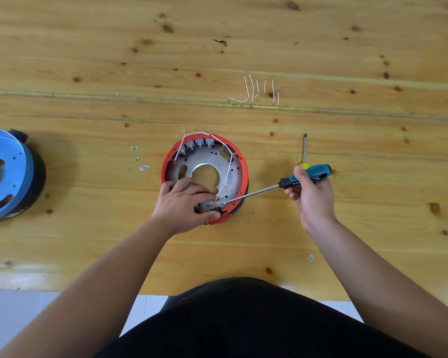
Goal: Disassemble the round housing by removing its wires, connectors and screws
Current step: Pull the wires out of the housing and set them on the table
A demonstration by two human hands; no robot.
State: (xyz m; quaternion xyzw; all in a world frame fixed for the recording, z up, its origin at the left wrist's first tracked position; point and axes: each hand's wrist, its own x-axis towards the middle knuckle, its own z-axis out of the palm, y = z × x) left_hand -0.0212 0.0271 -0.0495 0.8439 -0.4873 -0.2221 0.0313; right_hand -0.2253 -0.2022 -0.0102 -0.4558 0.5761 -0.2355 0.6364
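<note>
Round housing (pixel 239 161), orange rim, grey metal plate inside with a big centre hole, lies flat on the wooden desk (pixel 88 73), open face up, right in front of me, about mid-desk.

My left hand (pixel 184 202) rests on the near-left part of the housing, fingers curled over a dark part at the near rim, thumb tip by the orange tab there; what exactly the fingers pinch I cannot tell.

My right hand (pixel 312 195) is wrapped round the teal-and-black screwdriver (pixel 305 175), fingers clamped on the handle. Its long axis runs from the handle at upper right down-left to the tip, which sits at the near-right inside of the housing, just beside my left fingers. Shaft low, tilted a bit down to the plate.

White wires (pixel 228 171) with brass terminals still run along the far and right inner edge of the housing (four terminals stick up past the far rim).

Second screwdriver (pixel 305 148), yellow end, lies on the desk just behind my right hand, shaft pointing away from me.

Removed white wires (pixel 254 91) laid in a loose row farther back on the desk. Small white connectors (pixel 139 158) left of the housing, one more (pixel 311 258) near my right forearm. Blue round housing (pixel 5 174) at the left edge, well apart.
</note>
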